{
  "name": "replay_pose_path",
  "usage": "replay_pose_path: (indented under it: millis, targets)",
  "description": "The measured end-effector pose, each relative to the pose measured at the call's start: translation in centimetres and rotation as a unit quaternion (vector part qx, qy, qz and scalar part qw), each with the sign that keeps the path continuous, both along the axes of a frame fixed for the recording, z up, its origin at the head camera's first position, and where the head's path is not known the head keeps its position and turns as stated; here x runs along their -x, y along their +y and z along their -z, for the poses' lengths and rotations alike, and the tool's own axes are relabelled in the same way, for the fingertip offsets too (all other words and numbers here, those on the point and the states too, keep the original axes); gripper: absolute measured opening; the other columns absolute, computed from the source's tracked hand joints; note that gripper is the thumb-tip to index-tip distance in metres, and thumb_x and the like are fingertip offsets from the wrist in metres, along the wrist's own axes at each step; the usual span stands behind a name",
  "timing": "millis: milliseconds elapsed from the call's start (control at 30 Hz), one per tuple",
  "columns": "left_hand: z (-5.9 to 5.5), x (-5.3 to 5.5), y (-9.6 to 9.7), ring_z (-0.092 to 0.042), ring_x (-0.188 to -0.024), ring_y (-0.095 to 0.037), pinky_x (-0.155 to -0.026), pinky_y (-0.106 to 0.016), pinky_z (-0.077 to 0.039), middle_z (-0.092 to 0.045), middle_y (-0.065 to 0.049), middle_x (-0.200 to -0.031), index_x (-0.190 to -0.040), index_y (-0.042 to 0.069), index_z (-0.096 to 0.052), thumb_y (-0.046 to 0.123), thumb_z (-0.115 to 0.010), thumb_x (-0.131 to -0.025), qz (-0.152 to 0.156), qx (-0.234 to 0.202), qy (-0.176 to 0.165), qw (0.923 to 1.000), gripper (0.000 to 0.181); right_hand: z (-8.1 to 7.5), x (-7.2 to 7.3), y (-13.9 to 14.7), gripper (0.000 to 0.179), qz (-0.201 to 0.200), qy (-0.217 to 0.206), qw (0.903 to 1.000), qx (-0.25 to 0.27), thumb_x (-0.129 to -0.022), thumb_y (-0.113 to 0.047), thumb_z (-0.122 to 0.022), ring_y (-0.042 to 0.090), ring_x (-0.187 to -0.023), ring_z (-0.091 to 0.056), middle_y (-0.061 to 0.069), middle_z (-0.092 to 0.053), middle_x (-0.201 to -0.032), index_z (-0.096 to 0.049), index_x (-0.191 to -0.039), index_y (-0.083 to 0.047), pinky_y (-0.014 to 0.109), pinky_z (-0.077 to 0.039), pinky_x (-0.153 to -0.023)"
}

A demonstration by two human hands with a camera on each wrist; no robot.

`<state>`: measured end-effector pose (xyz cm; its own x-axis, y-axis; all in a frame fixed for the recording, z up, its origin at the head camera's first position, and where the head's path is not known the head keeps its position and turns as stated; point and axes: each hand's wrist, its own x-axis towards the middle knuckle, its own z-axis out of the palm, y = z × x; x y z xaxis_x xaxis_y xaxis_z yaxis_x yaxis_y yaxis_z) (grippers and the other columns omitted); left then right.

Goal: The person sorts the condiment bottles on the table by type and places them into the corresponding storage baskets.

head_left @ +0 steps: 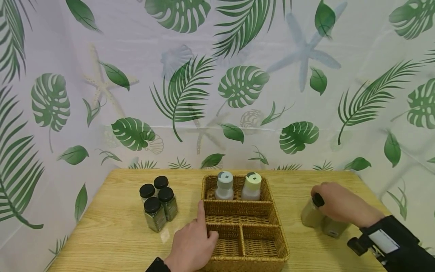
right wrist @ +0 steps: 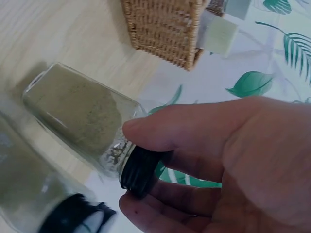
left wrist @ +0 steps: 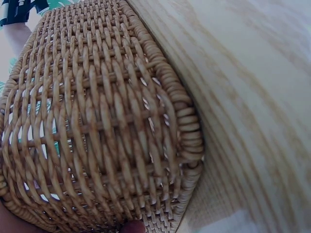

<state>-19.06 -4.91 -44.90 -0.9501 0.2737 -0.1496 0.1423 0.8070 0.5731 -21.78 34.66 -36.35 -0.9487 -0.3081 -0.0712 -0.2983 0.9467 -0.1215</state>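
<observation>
A brown wicker basket (head_left: 284,247) with compartments stands in the middle of the table. My left hand (head_left: 192,241) holds its left wall, index finger straight along the rim and thumb over the edge. In the left wrist view a fingertip (left wrist: 132,226) touches the woven side. To the right of the basket, my right hand (head_left: 334,202) pinches a spice jar (right wrist: 77,114) by its black lid (right wrist: 138,170), thumb near the neck. Greenish-brown powder fills much of this clear jar. A second, similar jar (right wrist: 29,177) is close beside it, its top mostly covered by my hand in the head view.
Two bottles, one with a white cap (head_left: 225,179) and one with a pale yellow cap (head_left: 253,180), stand in the basket's back compartment. Several black-lidded spice jars (head_left: 155,219) are grouped left of the basket. A leaf-patterned cloth (head_left: 244,147) hangs behind the wooden table (head_left: 112,226).
</observation>
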Motion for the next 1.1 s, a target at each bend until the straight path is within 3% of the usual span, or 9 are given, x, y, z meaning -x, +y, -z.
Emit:
replay_pose_path:
  millis: [267,767,1100]
  targets:
    - [0.0,0.0,0.1,-0.047,-0.052,-0.025,-0.050,-0.042,-0.027,-0.050,-0.005,-0.066,-0.164,0.011,0.002,0.042,-0.042,-0.101,-0.004,0.010,0.009,0.9999,0.082,-1.7,0.0,-1.0,0.029,0.001,0.013,0.9999,0.003,-0.082,-0.005,-0.074,0.020,-0.081,-0.061,0.012,-0.066,-0.098,-0.069,-0.110,0.001,0.032,-0.046,-0.063]
    - [0.0,-0.1,0.0,-0.044,-0.051,-0.024,-0.050,-0.042,-0.026,-0.050,-0.005,-0.066,-0.164,0.010,0.001,0.040,-0.041,-0.101,-0.002,0.002,0.011,0.9999,0.081,-3.7,-0.2,-2.8,0.030,-0.029,0.052,0.9982,0.004,-0.081,-0.006,-0.076,0.015,-0.078,-0.057,0.011,-0.067,-0.098,-0.071,-0.110,-0.001,0.029,-0.043,-0.061]
    - [0.0,-0.1,0.0,-0.045,-0.053,-0.024,-0.051,-0.042,-0.026,-0.050,-0.004,-0.067,-0.164,0.010,0.001,0.040,-0.040,-0.102,0.000,0.000,0.009,1.0000,0.080,-6.1,-0.7,-5.5,0.032,-0.034,0.074,0.9966,0.010,-0.080,-0.007,-0.075,0.016,-0.076,-0.054,0.008,-0.065,-0.094,-0.072,-0.111,-0.001,0.029,-0.044,-0.062]
